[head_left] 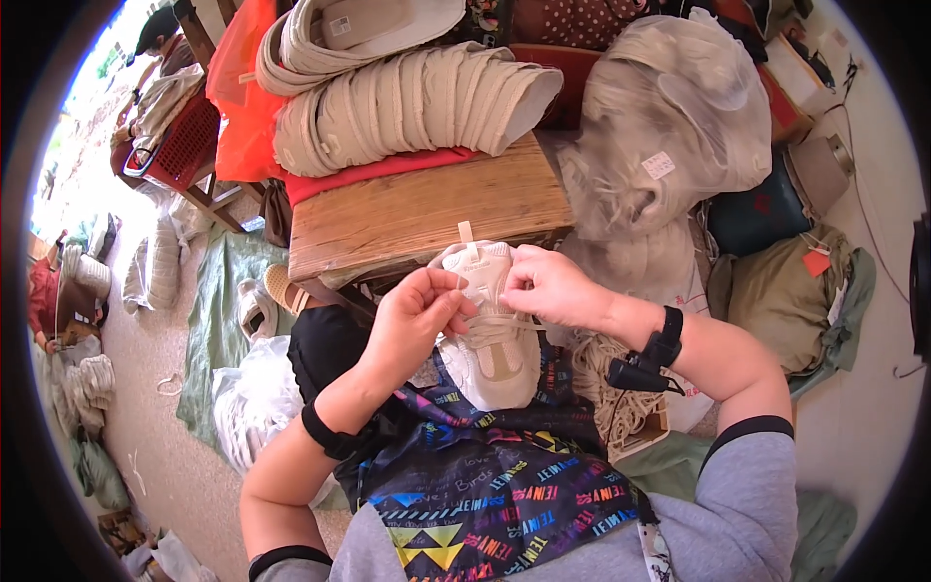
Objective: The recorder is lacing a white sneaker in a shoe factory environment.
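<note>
1. The white shoe [493, 367] sits in front of the person, toe pointing at their body and just above the patterned apron [504, 490]. Its pull tab [465, 232] overlaps the wooden bench [427, 213]. Can't make out what holds the shoe up underneath.
2. Left hand [419, 315]: over the left side of the lacing, thumb and index bent in toward each other. Could be pinching a lace end, but tbh I can't tell; anything between the tips is too small to see.
3. Right hand [545, 286]: at the shoe's right edge by the opening, fingers curled under. The knuckles hide the tips, so no clue whether a lace is in there.
4. The laces [499, 338] cross the middle of the shoe, partly covered by the left fingers.
5. Beige shoe parts [407, 114] are nested in a row on the bench over red cloth; the shoe behind them is cut off up top.
6. The cloudy plastic bag [679, 107] on the right blurs whatever's inside.
7. Pale cords [613, 393] pile up under the right forearm, partly blocked by it.
8. Another person [163, 47], upper left, is mostly washed out by glare.
</note>
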Available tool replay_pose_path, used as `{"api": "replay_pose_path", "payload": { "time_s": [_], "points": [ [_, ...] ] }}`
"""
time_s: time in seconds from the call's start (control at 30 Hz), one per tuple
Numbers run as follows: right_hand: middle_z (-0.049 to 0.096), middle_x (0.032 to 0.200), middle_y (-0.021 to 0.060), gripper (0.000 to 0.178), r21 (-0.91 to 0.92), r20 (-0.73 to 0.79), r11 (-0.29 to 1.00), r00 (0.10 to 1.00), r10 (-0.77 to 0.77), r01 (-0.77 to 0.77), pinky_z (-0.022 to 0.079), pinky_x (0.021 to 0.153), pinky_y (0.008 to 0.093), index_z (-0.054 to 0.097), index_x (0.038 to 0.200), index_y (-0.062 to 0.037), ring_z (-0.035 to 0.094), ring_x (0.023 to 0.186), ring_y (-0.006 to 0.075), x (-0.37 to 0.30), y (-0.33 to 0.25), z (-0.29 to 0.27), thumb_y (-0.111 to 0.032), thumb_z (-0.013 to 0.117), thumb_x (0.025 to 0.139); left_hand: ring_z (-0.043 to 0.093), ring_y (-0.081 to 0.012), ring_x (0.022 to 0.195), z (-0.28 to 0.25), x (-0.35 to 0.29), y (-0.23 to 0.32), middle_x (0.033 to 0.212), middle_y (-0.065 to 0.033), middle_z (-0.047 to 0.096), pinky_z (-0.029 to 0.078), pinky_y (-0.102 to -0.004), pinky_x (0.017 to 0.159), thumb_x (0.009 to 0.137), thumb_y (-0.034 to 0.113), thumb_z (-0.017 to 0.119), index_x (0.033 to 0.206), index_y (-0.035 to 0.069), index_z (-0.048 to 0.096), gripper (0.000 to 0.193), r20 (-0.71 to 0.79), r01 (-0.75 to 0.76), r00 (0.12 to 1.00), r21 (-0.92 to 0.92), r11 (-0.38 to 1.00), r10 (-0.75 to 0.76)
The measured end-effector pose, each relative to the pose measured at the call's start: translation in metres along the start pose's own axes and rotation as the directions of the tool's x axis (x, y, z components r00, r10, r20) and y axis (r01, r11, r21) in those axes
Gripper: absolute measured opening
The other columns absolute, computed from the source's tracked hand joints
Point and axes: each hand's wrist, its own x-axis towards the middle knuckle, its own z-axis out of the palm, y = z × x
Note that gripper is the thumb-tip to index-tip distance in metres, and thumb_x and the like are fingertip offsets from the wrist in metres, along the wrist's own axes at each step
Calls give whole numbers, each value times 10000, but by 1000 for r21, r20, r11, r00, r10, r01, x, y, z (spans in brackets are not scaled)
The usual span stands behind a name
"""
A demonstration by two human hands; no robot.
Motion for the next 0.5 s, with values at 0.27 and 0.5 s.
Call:
{"api": "replay_pose_path", "payload": {
  "time_s": [0.27,0.5],
  "points": [
    [605,834,-14,138,342,-375,920,926,-53,191,446,572,208,642,914,-18,546,691,48,12,-82,-13,-147,611,952,619,-96,811,22,10,32,948,-34,671,490,-238,727,969,88,588,1006,5,612,94,172,-216,961,-17,976,216],
    [606,871,61,198,325,-419,867,880,-225,377,494,739,270,556,1113,0,609,825,127,3,-104,4,-147,569,980,607,-71,755,10,-4,107,986,-76,692,497,-208,686,971,87,587,1050,-7,624,128,-66,-544,839,-95,834,540]
  ]
}}
